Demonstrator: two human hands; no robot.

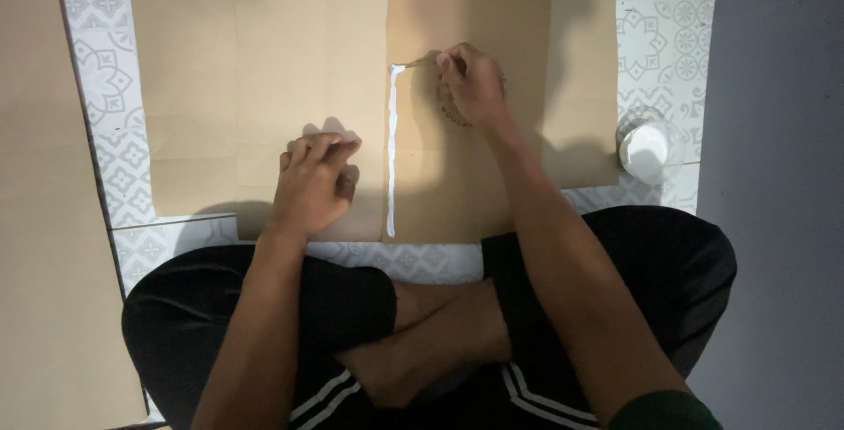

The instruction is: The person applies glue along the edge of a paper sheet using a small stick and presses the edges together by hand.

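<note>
- Nearest the camera are the person's crossed legs in dark shorts with white stripes, seated on the floor; both forearms reach forward over them.
- A large sheet of brown paper lies flat on the floor ahead, with two smaller brown paper panels on it: the left panel and the right panel, side by side.
- A white glue line runs along the inner edge of the right panel, from near the person up to the brush tip.
- The left hand rests curled, fingers together, on the left panel just beside the line, holding nothing; pressing there looks a sound way to keep the paper from shifting.
- The right hand is pinched closed on a thin brush, its tip at the top end of the line; I judge even, light strokes along the edge would keep the strip narrow.
- A small round container of white glue stands at the right, well apart.
- The floor is patterned grey-and-white tile; a grey wall stands at the right, and more brown paper lies at the left. The light is dim.
</note>
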